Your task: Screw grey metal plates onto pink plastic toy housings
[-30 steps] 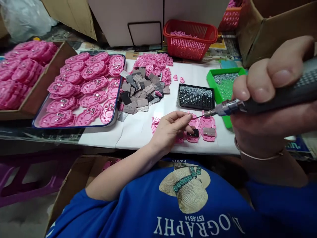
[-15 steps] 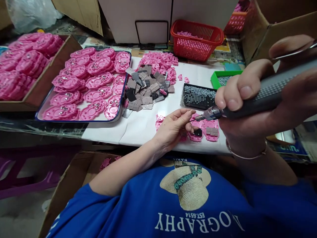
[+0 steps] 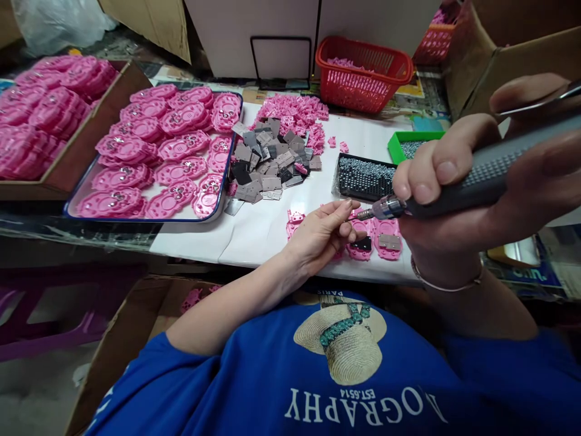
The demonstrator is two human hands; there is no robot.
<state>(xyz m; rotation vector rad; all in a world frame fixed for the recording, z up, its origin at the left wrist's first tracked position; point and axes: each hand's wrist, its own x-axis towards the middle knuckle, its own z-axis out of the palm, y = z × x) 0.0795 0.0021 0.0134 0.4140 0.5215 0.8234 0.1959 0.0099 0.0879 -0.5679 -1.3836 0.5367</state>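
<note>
My right hand [image 3: 447, 166] is wrapped round a grey and black electric screwdriver [image 3: 494, 160], its bit pointing left. At the bit's tip, the thumb and finger of my left hand [image 3: 315, 236] are pinched together; what lies between them is too small to make out. Beneath and beside the hands, several pink plastic casings [image 3: 388, 251] lie in a row along the table's front edge. One carries a grey plate [image 3: 389, 242], another a black plate [image 3: 362, 244]. My left hand partly covers the row. Just behind is a black tray of small screws [image 3: 365, 175].
Stacked pink casings fill a blue-rimmed white tray [image 3: 72, 209] and a cardboard box [image 3: 68, 191] at left. Loose grey plates [image 3: 270, 163] and small pink parts [image 3: 290, 112] are heaped mid-table. Behind stand a red basket [image 3: 358, 91] and a green tray [image 3: 397, 151].
My left fingers stay pinched at the bit's tip. The screwdriver and my right hand have shifted very slightly left; the view has moved a little.
</note>
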